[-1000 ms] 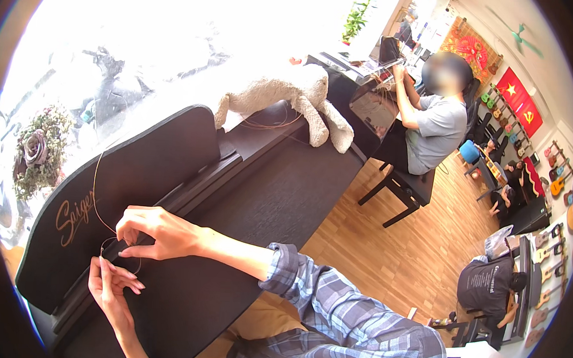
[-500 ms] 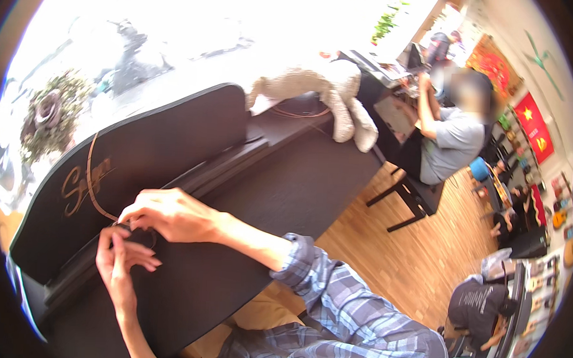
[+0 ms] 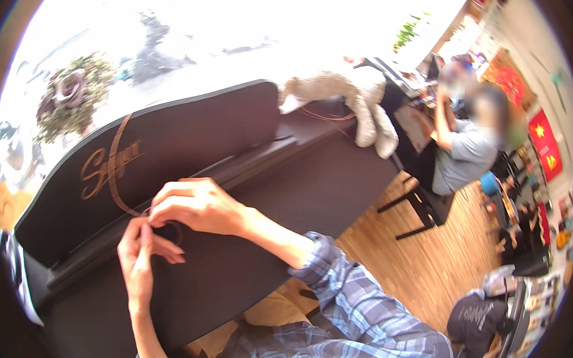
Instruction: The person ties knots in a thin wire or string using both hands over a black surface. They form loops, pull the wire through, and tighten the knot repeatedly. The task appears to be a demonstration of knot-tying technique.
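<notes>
A thin brown cord [image 3: 114,179], flat and leather-like, curves up from my fingertips in front of the upright dark panel [image 3: 218,128]. My left hand [image 3: 137,262] pinches its lower end between thumb and forefinger, with the other fingers partly spread. Close against those fingertips, my right hand [image 3: 199,207] is closed on the same end from above. A small loop of the cord shows just beyond the fingers; its exact crossing is hidden. Both hands are over the dark, flat top [image 3: 231,266] of a piano-like piece of furniture.
A pale plush toy [image 3: 332,91] lies on the far end, beside a coil of brown cord [image 3: 324,115]. Dried flowers [image 3: 72,99] stand behind the panel at left. A seated person [image 3: 470,155], a black chair [image 3: 419,210] and another person [image 3: 478,318] are to the right.
My view has shifted, so the panel and hands sit farther right in the picture. The hands stay together on the cord, whose free length arcs a little differently.
</notes>
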The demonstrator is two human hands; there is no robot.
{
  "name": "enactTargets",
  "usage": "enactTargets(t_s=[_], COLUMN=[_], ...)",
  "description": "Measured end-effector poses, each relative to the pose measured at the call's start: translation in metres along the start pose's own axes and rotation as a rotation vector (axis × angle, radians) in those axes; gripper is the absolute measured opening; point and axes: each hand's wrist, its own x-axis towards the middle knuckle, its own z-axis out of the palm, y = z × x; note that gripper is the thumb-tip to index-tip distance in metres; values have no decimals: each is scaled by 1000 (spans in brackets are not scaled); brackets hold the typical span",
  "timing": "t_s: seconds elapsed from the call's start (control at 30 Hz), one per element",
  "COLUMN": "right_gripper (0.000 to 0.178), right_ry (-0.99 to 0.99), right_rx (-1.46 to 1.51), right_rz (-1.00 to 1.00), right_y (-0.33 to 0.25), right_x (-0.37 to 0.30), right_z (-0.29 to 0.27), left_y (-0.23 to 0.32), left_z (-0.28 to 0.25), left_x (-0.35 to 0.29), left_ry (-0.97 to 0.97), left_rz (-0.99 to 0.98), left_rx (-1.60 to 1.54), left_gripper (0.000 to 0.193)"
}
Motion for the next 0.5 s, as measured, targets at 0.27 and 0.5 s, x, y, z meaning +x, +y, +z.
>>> enactTargets(t_s=[0.27,0.5], right_gripper=[18,16], right_ry=[3,25], right_rx=[72,77], right_rz=[61,101], right_y=[3,-1], right_x=[-6,-4], right_z=[-1,-1], left_y=[-5,-9], left_z=[-1,9], left_x=[3,2], left_ry=[98,152], left_rz=[66,23], left_rx=[16,-11], left_gripper=[33,39])
